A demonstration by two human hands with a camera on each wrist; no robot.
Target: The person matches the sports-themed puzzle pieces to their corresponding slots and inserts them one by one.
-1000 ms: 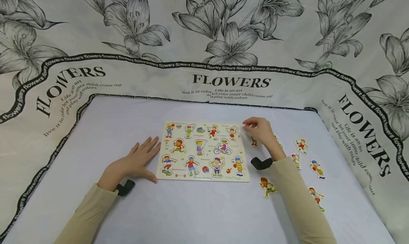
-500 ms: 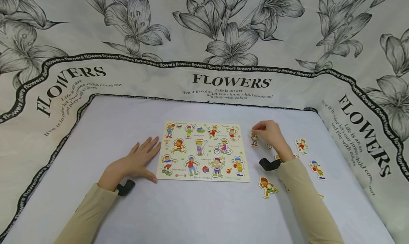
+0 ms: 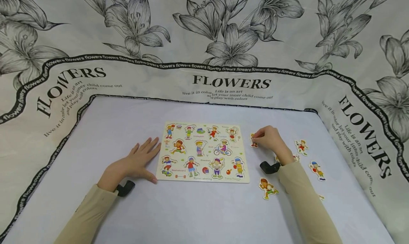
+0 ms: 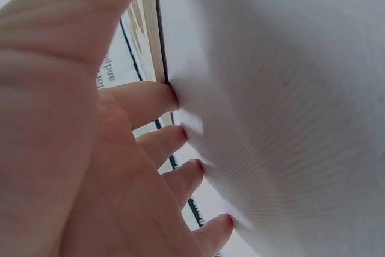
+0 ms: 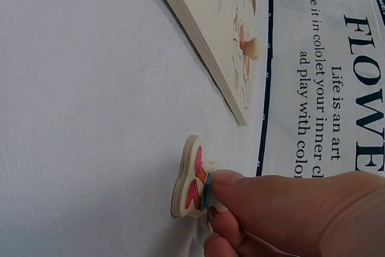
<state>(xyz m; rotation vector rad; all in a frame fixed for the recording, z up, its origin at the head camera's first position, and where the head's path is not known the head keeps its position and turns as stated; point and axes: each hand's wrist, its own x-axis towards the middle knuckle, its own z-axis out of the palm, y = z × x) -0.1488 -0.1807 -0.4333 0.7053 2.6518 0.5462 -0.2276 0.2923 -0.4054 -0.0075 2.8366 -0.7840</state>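
My left hand (image 3: 135, 162) lies flat with fingers spread beside the wooden puzzle board (image 3: 204, 183), its fingertips and thumb at the board's left edge. In the left wrist view, the fingers (image 4: 183, 182) press on the white cloth next to that edge. Right of the board, my right hand (image 3: 268, 139) pinches a flat child-figure puzzle piece (image 3: 253, 141). Red shoes show on this piece (image 5: 194, 179) in the right wrist view, while the thumb and fingers (image 5: 264, 200) cover its upper part. The board's shaped spots all show printed sports figures.
Several loose puzzle pieces lie to the right: a runner (image 3: 267, 189), a footballer (image 3: 301, 147) and a blue-capped figure (image 3: 316, 170). Others are partly hidden under the right forearm (image 3: 306, 201). White cloth (image 3: 191, 215) covers the table, with a flower-printed cloth (image 3: 230, 82) behind.
My right hand has moved from the board's upper right corner rightward and nearer to me, and now grips the puzzle piece there. My left hand has stayed in place.
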